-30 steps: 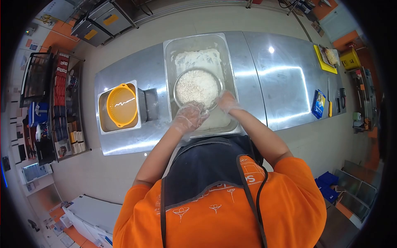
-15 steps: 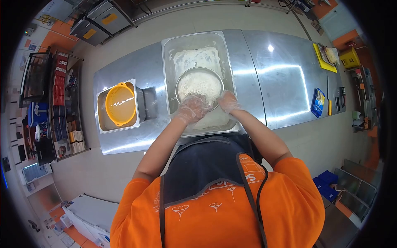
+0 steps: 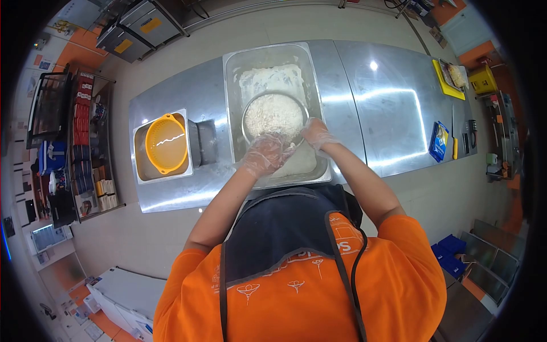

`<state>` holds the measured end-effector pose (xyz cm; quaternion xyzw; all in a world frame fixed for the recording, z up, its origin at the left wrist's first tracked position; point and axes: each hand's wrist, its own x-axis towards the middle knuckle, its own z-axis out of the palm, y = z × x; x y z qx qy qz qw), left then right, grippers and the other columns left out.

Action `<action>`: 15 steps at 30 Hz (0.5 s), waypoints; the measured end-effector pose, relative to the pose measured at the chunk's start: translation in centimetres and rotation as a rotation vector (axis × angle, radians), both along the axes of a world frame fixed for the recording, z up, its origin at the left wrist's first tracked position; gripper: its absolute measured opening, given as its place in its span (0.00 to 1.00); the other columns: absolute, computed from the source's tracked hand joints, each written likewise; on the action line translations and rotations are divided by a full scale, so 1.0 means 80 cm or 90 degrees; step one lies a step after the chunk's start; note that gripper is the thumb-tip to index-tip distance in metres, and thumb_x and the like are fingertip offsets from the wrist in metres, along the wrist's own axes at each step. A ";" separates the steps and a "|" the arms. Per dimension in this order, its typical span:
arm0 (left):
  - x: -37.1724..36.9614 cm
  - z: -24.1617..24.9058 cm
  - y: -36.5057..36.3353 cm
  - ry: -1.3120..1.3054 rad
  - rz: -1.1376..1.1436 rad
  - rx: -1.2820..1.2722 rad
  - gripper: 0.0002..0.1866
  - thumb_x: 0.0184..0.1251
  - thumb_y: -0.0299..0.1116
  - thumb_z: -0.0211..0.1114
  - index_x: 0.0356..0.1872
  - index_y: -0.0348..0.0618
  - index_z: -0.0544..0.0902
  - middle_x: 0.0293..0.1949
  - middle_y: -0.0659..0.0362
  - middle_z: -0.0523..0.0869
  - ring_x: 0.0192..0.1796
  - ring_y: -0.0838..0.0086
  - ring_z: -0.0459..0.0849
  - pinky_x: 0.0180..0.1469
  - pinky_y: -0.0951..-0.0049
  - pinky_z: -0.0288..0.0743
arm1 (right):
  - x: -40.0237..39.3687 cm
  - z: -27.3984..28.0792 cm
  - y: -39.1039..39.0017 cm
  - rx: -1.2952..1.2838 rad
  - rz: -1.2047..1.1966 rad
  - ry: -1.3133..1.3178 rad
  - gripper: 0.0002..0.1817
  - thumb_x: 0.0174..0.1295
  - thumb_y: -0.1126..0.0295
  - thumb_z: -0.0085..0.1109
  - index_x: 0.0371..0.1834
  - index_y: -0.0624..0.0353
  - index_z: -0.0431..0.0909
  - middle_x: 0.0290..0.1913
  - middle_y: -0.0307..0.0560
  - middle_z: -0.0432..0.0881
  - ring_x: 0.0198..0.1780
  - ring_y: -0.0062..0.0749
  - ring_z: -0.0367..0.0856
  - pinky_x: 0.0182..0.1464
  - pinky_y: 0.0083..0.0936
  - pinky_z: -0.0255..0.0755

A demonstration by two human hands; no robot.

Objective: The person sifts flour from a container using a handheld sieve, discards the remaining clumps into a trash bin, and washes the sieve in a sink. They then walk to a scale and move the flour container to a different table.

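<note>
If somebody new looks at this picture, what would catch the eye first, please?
Probably the bright orange shirt filling the bottom centre. Next, the round container of white powder in the big metal tray, with the left hand over its near edge and the right hand by its right rim. Then the yellow basket in a smaller pan, at left.

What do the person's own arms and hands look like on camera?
The left hand and right hand both wear loose, wrinkled, see-through plastic gloves reaching about the wrists. The forearms are bare beyond that, with no cables or markings visible on them. Higher up come short, plain bright orange sleeves.
</note>
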<state>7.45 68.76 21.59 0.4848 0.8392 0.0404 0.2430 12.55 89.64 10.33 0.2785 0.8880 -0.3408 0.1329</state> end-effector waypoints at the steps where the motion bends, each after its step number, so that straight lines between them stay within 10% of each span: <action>1: 0.001 -0.024 -0.009 0.041 -0.021 0.090 0.29 0.74 0.55 0.51 0.57 0.37 0.79 0.50 0.45 0.85 0.54 0.52 0.83 0.61 0.57 0.74 | -0.002 0.002 0.005 -0.001 0.001 0.001 0.20 0.55 0.62 0.62 0.40 0.71 0.83 0.42 0.72 0.84 0.47 0.63 0.84 0.51 0.45 0.77; 15: -0.009 -0.062 0.006 -0.015 -0.028 0.153 0.26 0.75 0.51 0.52 0.55 0.38 0.79 0.47 0.44 0.85 0.52 0.50 0.83 0.58 0.54 0.73 | -0.003 0.002 -0.002 -0.015 0.101 -0.001 0.19 0.54 0.63 0.60 0.38 0.72 0.83 0.39 0.72 0.84 0.45 0.63 0.84 0.50 0.45 0.77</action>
